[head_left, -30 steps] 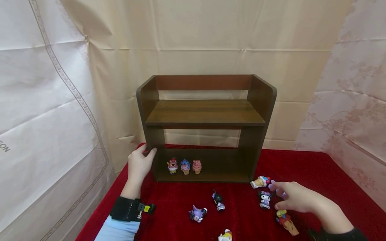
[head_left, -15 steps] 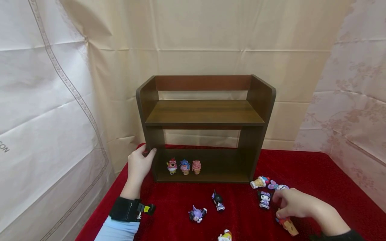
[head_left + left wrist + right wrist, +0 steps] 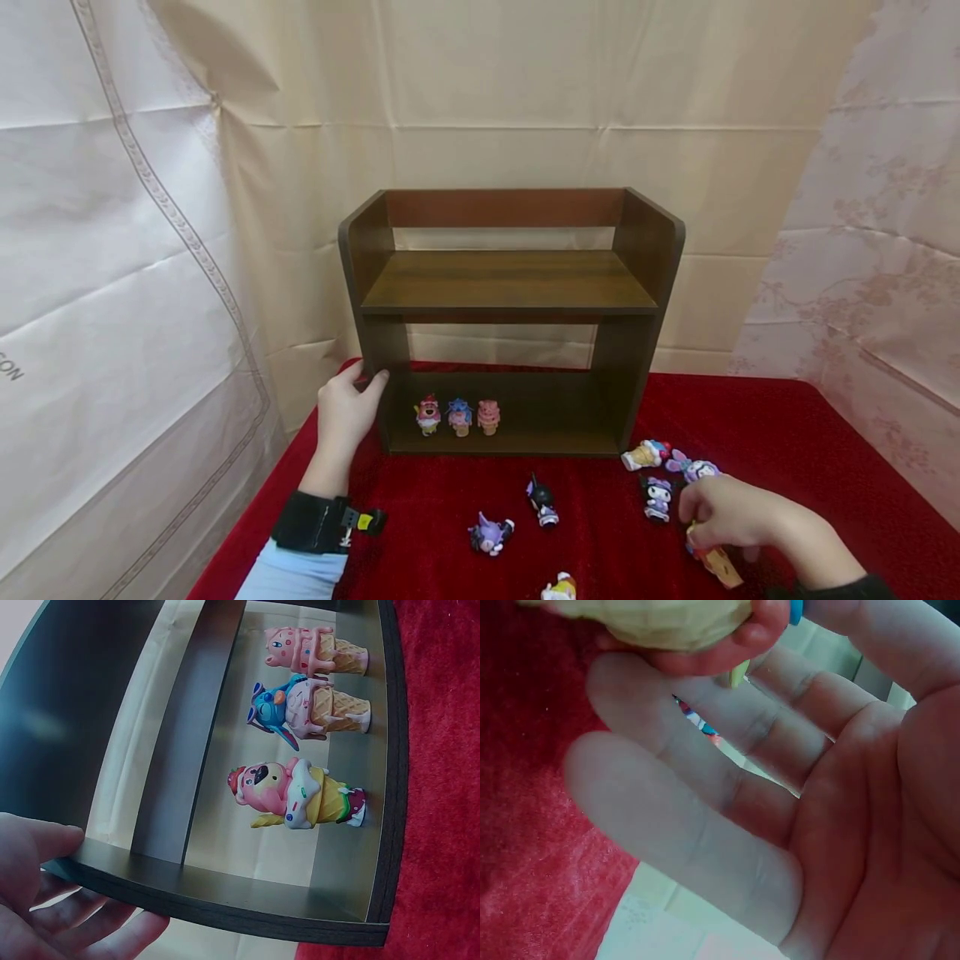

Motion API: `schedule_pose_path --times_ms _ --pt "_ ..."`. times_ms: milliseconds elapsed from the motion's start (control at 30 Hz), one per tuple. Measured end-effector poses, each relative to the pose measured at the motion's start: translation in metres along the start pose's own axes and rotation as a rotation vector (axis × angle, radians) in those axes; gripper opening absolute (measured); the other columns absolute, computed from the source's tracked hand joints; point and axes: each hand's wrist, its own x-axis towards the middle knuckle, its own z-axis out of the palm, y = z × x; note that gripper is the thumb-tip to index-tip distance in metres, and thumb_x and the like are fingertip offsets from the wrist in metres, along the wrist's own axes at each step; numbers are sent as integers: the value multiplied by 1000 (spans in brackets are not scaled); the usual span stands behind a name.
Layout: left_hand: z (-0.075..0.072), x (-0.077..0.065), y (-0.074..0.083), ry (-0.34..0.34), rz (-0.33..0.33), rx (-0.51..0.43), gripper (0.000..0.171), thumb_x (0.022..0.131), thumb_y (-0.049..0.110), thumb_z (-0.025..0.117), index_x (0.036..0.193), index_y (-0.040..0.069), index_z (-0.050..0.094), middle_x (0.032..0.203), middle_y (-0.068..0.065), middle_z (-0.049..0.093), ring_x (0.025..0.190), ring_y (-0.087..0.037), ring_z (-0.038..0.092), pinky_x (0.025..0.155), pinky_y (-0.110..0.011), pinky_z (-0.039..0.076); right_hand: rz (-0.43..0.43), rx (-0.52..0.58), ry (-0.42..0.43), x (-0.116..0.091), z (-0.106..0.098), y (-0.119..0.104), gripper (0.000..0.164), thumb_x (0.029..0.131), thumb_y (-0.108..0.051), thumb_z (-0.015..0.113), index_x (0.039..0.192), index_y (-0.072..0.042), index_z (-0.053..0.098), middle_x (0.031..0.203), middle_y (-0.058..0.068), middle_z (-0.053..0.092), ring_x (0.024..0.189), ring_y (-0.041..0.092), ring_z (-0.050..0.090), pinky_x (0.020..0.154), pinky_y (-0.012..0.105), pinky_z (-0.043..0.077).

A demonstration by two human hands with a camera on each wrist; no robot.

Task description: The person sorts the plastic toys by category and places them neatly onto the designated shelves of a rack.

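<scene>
My left hand (image 3: 347, 417) grips the left side panel of a small dark wooden shelf (image 3: 510, 311), thumb on the inner face and fingers outside, as the left wrist view shows. At the right my right hand (image 3: 742, 515) pinches an ice-cream-cone figurine (image 3: 722, 568) lying on the red cloth; its top is hidden by the fingers. The right wrist view shows its pale cone (image 3: 679, 622) at the upper edge, with the other fingers stretched out below. On the lower shelf stand a pink bear figurine (image 3: 262, 784), a blue one (image 3: 271, 709) and a pink one (image 3: 300, 651).
Near my right hand lie a white-and-tan cone figurine (image 3: 645, 455), a purple-eared figurine (image 3: 697, 469) and a black-and-purple figurine (image 3: 658, 498). Further left are a purple figurine (image 3: 490, 533), a black-headed figurine (image 3: 542, 502) and a yellow-and-white figurine (image 3: 559, 587). Red cloth (image 3: 420, 500) covers the table.
My right hand has come down onto the cone figurine and its fingers have closed around the top. The purple-eared figurine shows more now. The left hand stays on the shelf.
</scene>
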Motion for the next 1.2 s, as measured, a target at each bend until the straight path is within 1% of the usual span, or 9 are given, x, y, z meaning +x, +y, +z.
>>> schedule_pose_path --times_ms 167,333,433,567,667,767,900,1000,1200 --pt "0 0 0 5 8 -1 32 91 29 65 115 8 69 98 -12 70 85 -26 64 68 -46 55 29 10 -2 1 1 -2 13 79 -6 69 88 -11 61 71 5 59 55 21 58 38 38 52" --pt "0 0 0 -1 10 -2 33 92 30 64 116 8 68 101 -12 70 87 -26 64 68 -46 55 62 3 8 0 0 -4 14 78 -4 69 87 -12 62 72 5 59 57 21 58 39 36 52" --pt "0 0 0 -4 10 -4 33 92 30 63 116 8 68 101 -12 70 87 -26 64 68 -46 55 24 -6 9 -2 -2 -5 13 78 -5 69 87 -12 62 72 4 60 54 22 58 38 36 52" --pt "-1 0 0 -6 9 -7 33 92 30 63 116 8 68 101 -12 70 88 -26 64 69 -47 55 -54 -25 24 -4 -5 -5 13 79 -5 68 89 -12 62 71 1 60 50 22 57 37 35 51" --pt "0 0 0 -6 7 -9 33 92 30 63 117 8 68 101 -12 70 88 -27 64 70 -47 55 -84 -31 42 -4 -7 -6 13 80 -6 68 91 -12 63 73 1 60 54 20 57 38 34 51" --pt "0 0 -1 -6 4 -10 33 92 29 64 117 8 68 101 -12 70 88 -27 64 69 -47 56 -134 -45 67 -4 -9 -6 14 81 -9 69 93 -13 64 76 1 60 57 16 57 39 32 51" --pt "0 0 -1 -4 7 -5 33 92 29 64 117 7 68 100 -13 70 87 -27 64 69 -47 56 -224 -112 120 -2 -14 -7 14 81 -13 70 94 -15 65 80 -5 62 64 8 56 49 28 52" --pt "0 0 -1 -4 6 0 35 92 31 63 118 8 67 100 -13 70 87 -27 64 69 -47 56 -276 -162 171 -1 -17 -11 14 81 -14 71 95 -17 67 81 -11 63 71 5 55 58 28 50" --pt "-1 -1 0 -10 -9 -8 36 92 31 63 119 8 67 101 -13 70 86 -27 64 68 -46 56 -331 -195 244 0 -20 -20 16 82 -16 70 97 -18 67 83 -14 63 74 4 56 61 28 51"
